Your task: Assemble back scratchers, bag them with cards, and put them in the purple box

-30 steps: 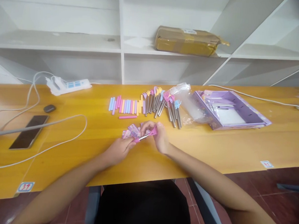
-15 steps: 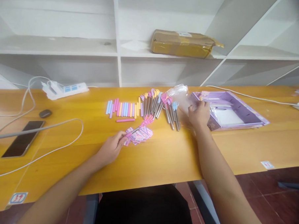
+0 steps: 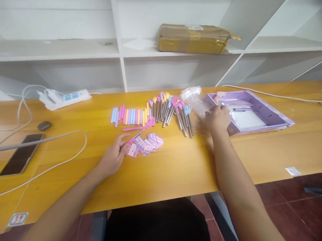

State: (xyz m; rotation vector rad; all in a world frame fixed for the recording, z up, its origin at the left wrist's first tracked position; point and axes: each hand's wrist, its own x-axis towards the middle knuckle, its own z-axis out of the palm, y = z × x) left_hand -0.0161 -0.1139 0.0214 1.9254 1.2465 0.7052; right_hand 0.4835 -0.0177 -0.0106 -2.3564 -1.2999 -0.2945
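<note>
My left hand (image 3: pixel 114 155) is closed round the pink handle of a small back scratcher (image 3: pixel 139 133) with a metal shaft and a pink hand-shaped head. Below it, small purple-and-pink printed cards (image 3: pixel 149 144) lie fanned out on the table. My right hand (image 3: pixel 218 119) is closed at the clear plastic bags (image 3: pixel 195 99), beside the left wall of a purple box (image 3: pixel 270 128); its fingertips are partly hidden. Between the hands lie several metal-shafted back scratchers (image 3: pixel 174 114) without handles, their heads pink, yellow, blue and purple. Coloured handle tubes (image 3: pixel 134 117) stand in a row to their left.
A white power strip (image 3: pixel 68 98), a phone (image 3: pixel 22 155), a small dark object (image 3: pixel 44 125) and loose white cables (image 3: pixel 76 156) occupy the left side. Behind the wooden table (image 3: pixel 169 177) rises a white shelf holding a taped cardboard box (image 3: pixel 192 40).
My left hand has moved slightly left with the back scratcher, uncovering more of the cards. The right hand stays by the bags and box, and the camera view has shifted slightly.
</note>
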